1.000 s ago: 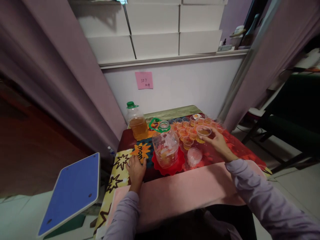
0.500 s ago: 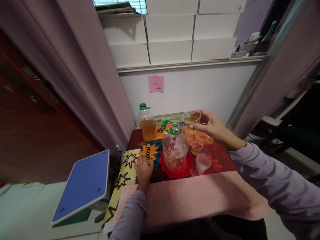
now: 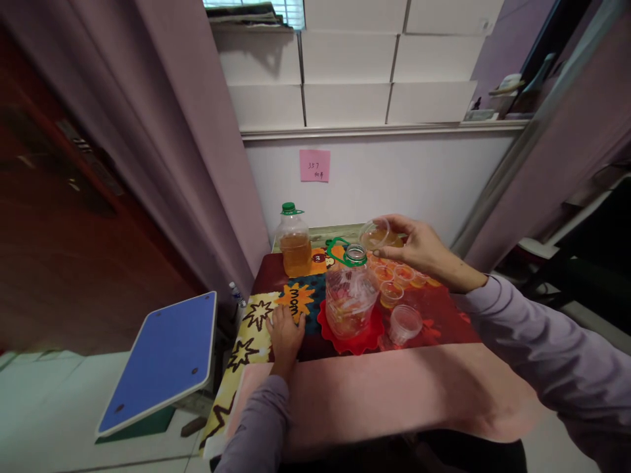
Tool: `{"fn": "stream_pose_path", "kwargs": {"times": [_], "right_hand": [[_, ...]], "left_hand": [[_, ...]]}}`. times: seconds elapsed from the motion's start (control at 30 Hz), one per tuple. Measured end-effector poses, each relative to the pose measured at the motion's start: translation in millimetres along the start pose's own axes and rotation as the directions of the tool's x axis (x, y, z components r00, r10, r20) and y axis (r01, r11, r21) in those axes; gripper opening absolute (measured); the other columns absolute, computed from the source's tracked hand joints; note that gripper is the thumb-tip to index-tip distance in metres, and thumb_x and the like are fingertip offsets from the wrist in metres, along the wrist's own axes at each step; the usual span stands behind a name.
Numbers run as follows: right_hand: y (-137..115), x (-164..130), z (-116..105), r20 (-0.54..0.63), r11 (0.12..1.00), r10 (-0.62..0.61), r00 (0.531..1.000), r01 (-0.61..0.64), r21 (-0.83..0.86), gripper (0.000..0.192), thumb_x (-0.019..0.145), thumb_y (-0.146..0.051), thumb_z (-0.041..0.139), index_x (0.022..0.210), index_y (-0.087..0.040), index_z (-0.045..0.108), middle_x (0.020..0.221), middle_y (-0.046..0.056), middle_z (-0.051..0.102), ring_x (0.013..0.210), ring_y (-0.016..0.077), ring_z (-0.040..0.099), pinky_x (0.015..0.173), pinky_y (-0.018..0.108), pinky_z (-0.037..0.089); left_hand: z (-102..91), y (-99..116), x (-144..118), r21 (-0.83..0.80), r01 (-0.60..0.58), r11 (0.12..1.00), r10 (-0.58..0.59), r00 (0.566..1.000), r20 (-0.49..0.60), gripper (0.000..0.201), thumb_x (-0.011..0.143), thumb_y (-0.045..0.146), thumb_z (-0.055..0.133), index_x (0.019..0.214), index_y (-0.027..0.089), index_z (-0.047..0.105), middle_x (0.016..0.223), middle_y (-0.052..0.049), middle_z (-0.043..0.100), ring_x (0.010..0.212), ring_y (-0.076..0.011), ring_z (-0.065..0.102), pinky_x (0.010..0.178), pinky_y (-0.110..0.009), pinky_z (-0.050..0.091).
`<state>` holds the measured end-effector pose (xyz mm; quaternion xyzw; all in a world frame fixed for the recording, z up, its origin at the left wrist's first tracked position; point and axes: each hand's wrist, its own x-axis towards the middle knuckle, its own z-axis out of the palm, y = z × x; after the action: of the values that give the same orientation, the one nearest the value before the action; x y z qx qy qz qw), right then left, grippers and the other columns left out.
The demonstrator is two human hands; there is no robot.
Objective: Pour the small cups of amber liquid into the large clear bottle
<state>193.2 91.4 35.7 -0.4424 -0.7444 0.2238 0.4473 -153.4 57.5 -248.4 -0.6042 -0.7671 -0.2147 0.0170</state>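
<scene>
My right hand grips a clear plastic cup of amber liquid, tilted toward the mouth of an open clear jug. This jug has a green handle ring at its neck and stands on a red scalloped tray. Whether liquid is running from the cup I cannot tell. My left hand lies on the patterned tablecloth, fingers spread, holding nothing. Beyond it stands a green-capped jug partly filled with amber liquid. Several small cups with amber liquid sit right of the open jug.
A clear plastic tub stands at the table's front right. Pink cloth covers the near edge. A blue board is left of the table, and a small bottle stands between them. A pink note is on the wall behind.
The cup in my right hand has gone from nearly level to tipped leftward over the jug's mouth. My left hand rests in the same place. The view has shifted slightly.
</scene>
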Motion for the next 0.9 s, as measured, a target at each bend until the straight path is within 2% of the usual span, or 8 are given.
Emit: {"fn": "stream_pose_path", "kwargs": {"times": [0.2, 0.47, 0.73, 0.9], "right_hand": [[-5.2, 2.9, -2.5, -0.029, 0.993, -0.025, 0.999, 0.022, -0.118, 0.059, 0.076, -0.036, 0.095, 0.132, -0.026, 0.08, 0.121, 0.006, 0.086, 0.11, 0.0331, 0.081, 0.1, 0.05, 0.066], [-13.6, 6.0, -8.8, -0.039, 0.975, -0.038, 0.999, 0.029, -0.219, 0.063, 0.076, -0.041, 0.097, 0.135, -0.027, 0.081, 0.125, 0.007, 0.085, 0.113, 0.0354, 0.08, 0.1, 0.053, 0.066], [-18.9, 9.8, -13.1, -0.038, 0.941, -0.127, 0.991, 0.108, -0.319, 0.059, 0.079, -0.033, 0.093, 0.137, -0.029, 0.081, 0.126, 0.006, 0.084, 0.112, 0.0333, 0.08, 0.1, 0.052, 0.066], [-21.3, 11.4, -13.4, -0.032, 0.935, -0.12, 0.992, 0.103, -0.339, 0.06, 0.078, -0.026, 0.09, 0.138, -0.029, 0.081, 0.129, 0.007, 0.084, 0.112, 0.0341, 0.08, 0.1, 0.054, 0.066]], "left_hand": [[0.6, 0.5, -0.1, -0.004, 0.013, 1.0, -0.012, 1.0, 0.013, 0.059, 0.105, 0.042, 0.053, 0.15, 0.006, 0.065, 0.162, -0.027, 0.063, 0.154, -0.0403, 0.054, 0.133, -0.065, 0.033], [0.7, 0.0, 0.2, -0.014, 0.009, 1.0, -0.009, 1.0, 0.01, 0.058, 0.104, 0.042, 0.054, 0.15, 0.01, 0.066, 0.162, -0.026, 0.063, 0.156, -0.0397, 0.053, 0.134, -0.065, 0.033], [0.4, -0.2, 0.6, -0.022, 0.008, 1.0, -0.008, 1.0, 0.011, 0.059, 0.104, 0.043, 0.052, 0.15, 0.009, 0.066, 0.162, -0.027, 0.063, 0.155, -0.04, 0.053, 0.133, -0.064, 0.033], [1.0, -0.1, 0.9, -0.023, 0.007, 1.0, -0.007, 1.0, -0.004, 0.056, 0.102, 0.041, 0.055, 0.147, 0.011, 0.068, 0.16, -0.027, 0.064, 0.151, -0.0404, 0.056, 0.132, -0.066, 0.034]]}}
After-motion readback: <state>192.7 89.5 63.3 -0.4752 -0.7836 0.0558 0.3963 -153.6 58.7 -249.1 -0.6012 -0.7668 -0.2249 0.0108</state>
